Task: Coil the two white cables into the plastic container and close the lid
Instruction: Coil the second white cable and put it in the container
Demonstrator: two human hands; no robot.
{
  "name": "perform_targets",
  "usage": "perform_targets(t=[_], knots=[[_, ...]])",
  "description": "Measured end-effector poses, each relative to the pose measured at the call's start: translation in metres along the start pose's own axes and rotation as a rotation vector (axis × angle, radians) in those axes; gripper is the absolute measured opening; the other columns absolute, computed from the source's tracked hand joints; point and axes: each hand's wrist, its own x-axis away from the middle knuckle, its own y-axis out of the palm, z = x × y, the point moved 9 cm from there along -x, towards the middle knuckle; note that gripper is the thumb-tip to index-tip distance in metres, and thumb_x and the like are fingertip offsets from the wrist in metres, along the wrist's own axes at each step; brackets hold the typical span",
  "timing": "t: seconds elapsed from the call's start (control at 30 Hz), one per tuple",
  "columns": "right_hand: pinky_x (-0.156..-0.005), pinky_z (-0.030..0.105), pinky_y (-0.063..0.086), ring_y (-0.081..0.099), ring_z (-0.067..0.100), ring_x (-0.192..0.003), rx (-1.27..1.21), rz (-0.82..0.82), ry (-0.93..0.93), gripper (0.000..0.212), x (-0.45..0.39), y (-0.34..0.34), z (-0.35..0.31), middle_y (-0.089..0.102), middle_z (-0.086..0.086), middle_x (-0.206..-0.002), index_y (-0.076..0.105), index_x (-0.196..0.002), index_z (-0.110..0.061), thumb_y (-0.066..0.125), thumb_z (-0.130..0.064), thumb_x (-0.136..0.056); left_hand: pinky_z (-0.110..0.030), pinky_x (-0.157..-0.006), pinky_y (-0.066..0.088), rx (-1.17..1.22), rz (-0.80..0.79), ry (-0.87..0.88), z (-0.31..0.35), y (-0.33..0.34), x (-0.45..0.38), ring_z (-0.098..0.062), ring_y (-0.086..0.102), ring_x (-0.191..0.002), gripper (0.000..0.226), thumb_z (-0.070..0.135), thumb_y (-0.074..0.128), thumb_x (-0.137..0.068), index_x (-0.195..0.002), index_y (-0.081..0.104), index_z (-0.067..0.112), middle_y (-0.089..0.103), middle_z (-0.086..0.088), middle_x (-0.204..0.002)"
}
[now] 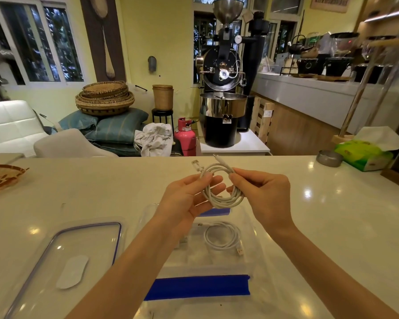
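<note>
Hands shared one coiled white cable (224, 189) above the counter: the left hand (189, 199) pinched its left side, the right hand (260, 189) gripped its right. Below both wrists, the second coiled cable (222, 238) lay inside the clear plastic container (253, 256). Left of the left forearm, the lid (78, 254) rested flat.

Coffee roaster (224, 88) top centre, pink gas cylinder (185, 137) just left of its base. Stacked woven baskets (104, 97) upper left; green tissue pack (364, 155) right edge.

held cable (224, 192): white, coiled, raised above container
second cable (222, 238): white, coiled, lying inside container
container (251, 256): clear, open
lid (78, 252): off, flat, left of container
</note>
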Motion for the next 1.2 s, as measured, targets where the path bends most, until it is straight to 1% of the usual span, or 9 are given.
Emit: perform_targets(t=[0.17, 0.33, 0.43, 0.57, 0.83, 0.93, 1.03, 1.13, 1.2], knots=[[-0.063, 0.015, 0.056, 0.069, 0.005, -0.072, -0.047, -0.036, 0.012, 0.022, -0.005, -0.003, -0.005, 0.069, -0.022, -0.072, 0.068, -0.099, -0.023, 0.066, -0.014, -0.078, -0.025, -0.054, 0.058, -0.046, 0.057, 0.080, 0.011, -0.008, 0.002, -0.014, 0.071, -0.060, 0.009, 0.008, 0.058, -0.084, -0.087, 0.067, 0.005, 0.073, -0.002, -0.062], [-0.056, 0.018, 0.056, 0.066, 0.013, -0.061, -0.035, -0.079, 0.033, 0.023, -0.012, -0.007, -0.003, 0.069, -0.017, -0.057, 0.068, -0.084, -0.035, 0.064, -0.013, -0.081, -0.025, -0.054, 0.058, 0.003, 0.121, 0.132, 0.012, -0.015, 0.002, -0.013, 0.071, -0.060, 0.011, 0.007, 0.058, -0.084, -0.089, 0.068, 0.005, 0.073, -0.003, -0.064], [-0.055, 0.016, 0.053, 0.061, 0.010, -0.058, 0.048, -0.184, -0.019, 0.022, -0.012, -0.002, -0.010, 0.067, -0.011, -0.061, 0.069, -0.090, -0.029, 0.065, -0.010, -0.081, -0.025, -0.056, 0.059, 0.041, 0.162, 0.160, 0.013, -0.020, 0.001, -0.013, 0.071, -0.060, 0.012, 0.006, 0.058, -0.084, -0.091, 0.068, 0.005, 0.072, -0.005, -0.066], [-0.050, 0.013, 0.052, 0.062, 0.007, -0.063, 0.266, -0.311, -0.074, 0.015, -0.010, 0.007, -0.014, 0.064, -0.016, -0.065, 0.073, -0.092, -0.017, 0.066, -0.011, -0.080, -0.025, -0.057, 0.059, -0.024, 0.193, 0.234, 0.017, -0.023, 0.003, -0.013, 0.070, -0.061, 0.014, 0.008, 0.059, -0.084, -0.094, 0.068, 0.006, 0.072, -0.004, -0.066], [-0.036, 0.011, 0.042, 0.056, -0.002, -0.041, 0.381, -0.235, 0.073, 0.014, -0.013, -0.002, 0.000, 0.063, -0.004, -0.054, 0.072, -0.087, -0.010, 0.073, -0.018, -0.075, -0.027, -0.056, 0.059, -0.301, 0.037, 0.357, 0.018, 0.004, 0.012, -0.015, 0.069, -0.060, 0.017, 0.004, 0.059, -0.083, -0.085, 0.071, 0.016, 0.071, -0.001, -0.061], [-0.047, 0.021, 0.047, 0.057, 0.009, -0.047, 0.450, -0.229, 0.084, 0.027, -0.014, -0.002, 0.003, 0.065, 0.001, -0.058, 0.060, -0.095, -0.023, 0.073, -0.031, -0.073, -0.027, -0.060, 0.059, -0.345, -0.038, 0.330, 0.013, 0.014, 0.013, -0.014, 0.070, -0.061, 0.016, 0.005, 0.059, -0.083, -0.090, 0.071, 0.013, 0.072, 0.001, -0.061], [-0.063, 0.022, 0.045, 0.057, 0.011, -0.069, 0.477, -0.306, -0.008, 0.018, -0.012, 0.007, -0.001, 0.064, -0.001, -0.076, 0.062, -0.097, -0.021, 0.065, -0.028, -0.080, -0.028, -0.063, 0.060, -0.328, -0.099, 0.278, 0.008, 0.018, 0.012, -0.015, 0.070, -0.062, 0.016, 0.007, 0.058, -0.084, -0.091, 0.071, 0.014, 0.072, 0.000, -0.062], [-0.077, 0.032, 0.054, 0.064, 0.021, -0.082, 0.252, -0.484, 0.074, 0.019, -0.008, 0.020, 0.007, 0.070, 0.006, -0.091, 0.064, -0.103, -0.017, 0.053, -0.012, -0.088, -0.030, -0.064, 0.060, -0.260, -0.137, 0.223, 0.003, 0.019, 0.010, -0.015, 0.070, -0.062, 0.018, 0.008, 0.057, -0.084, -0.095, 0.070, 0.012, 0.072, -0.002, -0.065], [-0.078, 0.033, 0.056, 0.067, 0.026, -0.083, 0.041, -0.538, 0.201, 0.022, -0.006, 0.025, 0.013, 0.071, 0.013, -0.094, 0.065, -0.104, -0.016, 0.052, -0.006, -0.088, -0.030, -0.064, 0.060, -0.205, -0.135, 0.191, -0.001, 0.019, 0.009, -0.015, 0.069, -0.061, 0.018, 0.008, 0.056, -0.083, -0.094, 0.071, 0.011, 0.072, -0.004, -0.067]])
